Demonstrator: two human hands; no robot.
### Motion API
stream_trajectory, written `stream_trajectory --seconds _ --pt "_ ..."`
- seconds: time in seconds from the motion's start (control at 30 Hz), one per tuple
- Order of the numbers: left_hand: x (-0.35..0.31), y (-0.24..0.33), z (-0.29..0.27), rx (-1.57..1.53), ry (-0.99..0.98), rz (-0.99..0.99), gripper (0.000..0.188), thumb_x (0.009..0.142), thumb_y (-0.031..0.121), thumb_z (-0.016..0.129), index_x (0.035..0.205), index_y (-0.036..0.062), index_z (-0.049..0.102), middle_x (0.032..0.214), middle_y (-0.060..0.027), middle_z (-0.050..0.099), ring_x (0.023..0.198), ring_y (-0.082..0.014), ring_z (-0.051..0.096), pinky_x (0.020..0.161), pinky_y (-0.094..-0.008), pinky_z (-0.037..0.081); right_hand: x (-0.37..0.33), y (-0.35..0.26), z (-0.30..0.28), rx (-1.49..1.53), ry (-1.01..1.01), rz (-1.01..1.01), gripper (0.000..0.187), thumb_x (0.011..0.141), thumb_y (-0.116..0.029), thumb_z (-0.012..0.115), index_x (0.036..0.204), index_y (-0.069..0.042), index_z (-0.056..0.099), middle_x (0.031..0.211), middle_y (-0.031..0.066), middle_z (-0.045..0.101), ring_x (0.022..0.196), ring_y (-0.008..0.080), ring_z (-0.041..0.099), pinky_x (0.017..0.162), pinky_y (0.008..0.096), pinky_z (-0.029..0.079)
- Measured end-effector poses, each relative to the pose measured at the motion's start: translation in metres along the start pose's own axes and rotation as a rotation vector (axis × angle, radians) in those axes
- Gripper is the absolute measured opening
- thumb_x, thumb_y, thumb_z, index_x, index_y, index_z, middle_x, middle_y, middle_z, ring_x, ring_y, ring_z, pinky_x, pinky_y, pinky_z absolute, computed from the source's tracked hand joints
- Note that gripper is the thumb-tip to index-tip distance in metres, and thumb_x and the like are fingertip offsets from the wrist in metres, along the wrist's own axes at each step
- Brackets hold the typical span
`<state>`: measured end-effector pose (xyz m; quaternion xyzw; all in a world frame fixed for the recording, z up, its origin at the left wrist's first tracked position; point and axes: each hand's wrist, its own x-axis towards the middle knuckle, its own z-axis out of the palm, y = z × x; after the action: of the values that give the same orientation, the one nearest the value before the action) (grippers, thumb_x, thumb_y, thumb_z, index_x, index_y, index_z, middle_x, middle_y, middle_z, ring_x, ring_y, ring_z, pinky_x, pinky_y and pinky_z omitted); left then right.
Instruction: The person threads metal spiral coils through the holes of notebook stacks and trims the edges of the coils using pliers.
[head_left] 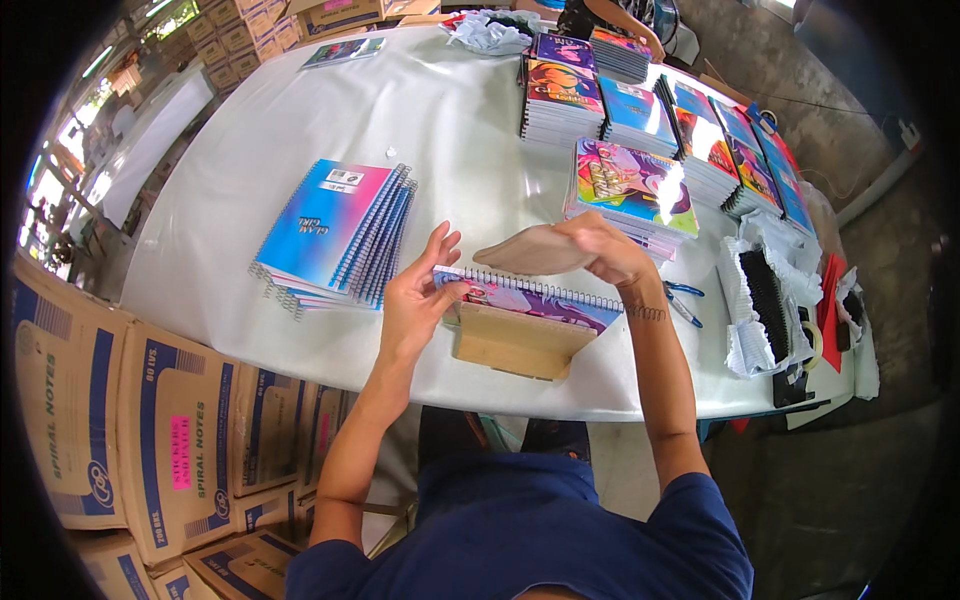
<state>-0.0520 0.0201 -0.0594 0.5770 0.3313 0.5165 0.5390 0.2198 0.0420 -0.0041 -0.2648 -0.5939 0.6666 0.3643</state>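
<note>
My left hand (418,295) holds the left end of a spiral notebook with a purple cover (540,300), fingers against its wire binding. That notebook rests on a wooden block (515,345) near the table's front edge. My right hand (605,250) grips a brown cardboard sheet (530,255) and holds it bent over the notebook's top. A fanned stack of blue-and-pink spiral notebooks (335,232) lies just left of my left hand.
The white table (250,140) carries stacks of colourful notebooks (635,190) behind my hands and at the back right. Black spiral coils on white paper (765,295) and blue scissors (685,295) lie right. Cardboard boxes (130,420) stand at left. Another person (610,15) is at the far end.
</note>
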Motion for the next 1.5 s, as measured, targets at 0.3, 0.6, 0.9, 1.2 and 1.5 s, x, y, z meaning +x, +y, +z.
stream_trajectory --seconds 0.3,0.6,0.9,1.2,1.5 --pt "-0.002 0.010 0.001 -0.072 0.026 -0.063 0.090 0.080 0.002 0.076 0.153 0.0087 0.025 0.146 -0.0198 0.043 0.126 -0.0257 0.052 0.076 -0.0246 0.053 0.022 0.006 0.014 -0.433 0.064 0.034 0.057 0.085 -0.053 0.067 0.104 0.001 0.073 0.093 0.0146 0.071 0.089 0.0229 0.063 0.081 0.0350 0.048" --pt "0.022 -0.004 -0.015 0.026 -0.351 0.006 0.071 0.094 0.042 0.059 0.144 -0.0029 0.037 0.139 -0.0216 0.051 0.128 -0.0300 0.051 0.103 -0.0387 0.043 -0.031 0.022 -0.004 -1.344 0.251 0.144 0.038 0.080 -0.032 0.073 0.110 -0.008 0.072 0.117 0.0176 0.062 0.104 0.0329 0.058 0.095 0.0402 0.043" --pt "0.031 0.136 -0.006 -0.028 0.047 0.300 0.051 0.100 0.034 0.051 0.129 -0.0074 0.056 0.130 -0.0151 0.060 0.120 -0.0228 0.057 0.104 -0.0340 0.041 -0.176 0.065 -0.057 -1.602 0.748 0.376 0.070 0.079 -0.035 0.076 0.141 -0.017 0.049 0.141 0.0240 0.044 0.130 0.0392 0.042 0.108 0.0498 0.030" --pt "-0.041 0.021 0.075 1.184 -0.175 0.537 0.060 0.089 0.027 0.065 0.140 -0.0001 0.046 0.141 -0.0180 0.050 0.133 -0.0399 0.043 0.110 -0.0541 0.030 -0.203 0.097 -0.078 -1.866 0.811 0.176 0.045 0.092 -0.015 0.058 0.136 -0.019 0.053 0.130 0.0163 0.048 0.124 0.0344 0.044 0.105 0.0519 0.032" --pt "-0.035 0.006 0.087 1.374 -0.108 0.602 0.058 0.087 0.030 0.068 0.134 0.0008 0.051 0.137 -0.0175 0.052 0.130 -0.0417 0.044 0.105 -0.0560 0.034 -0.140 0.043 0.082 -1.042 0.711 -0.295 0.031 0.084 -0.011 0.071 0.115 -0.013 0.070 0.100 0.0121 0.061 0.083 0.0255 0.063 0.069 0.0358 0.055"
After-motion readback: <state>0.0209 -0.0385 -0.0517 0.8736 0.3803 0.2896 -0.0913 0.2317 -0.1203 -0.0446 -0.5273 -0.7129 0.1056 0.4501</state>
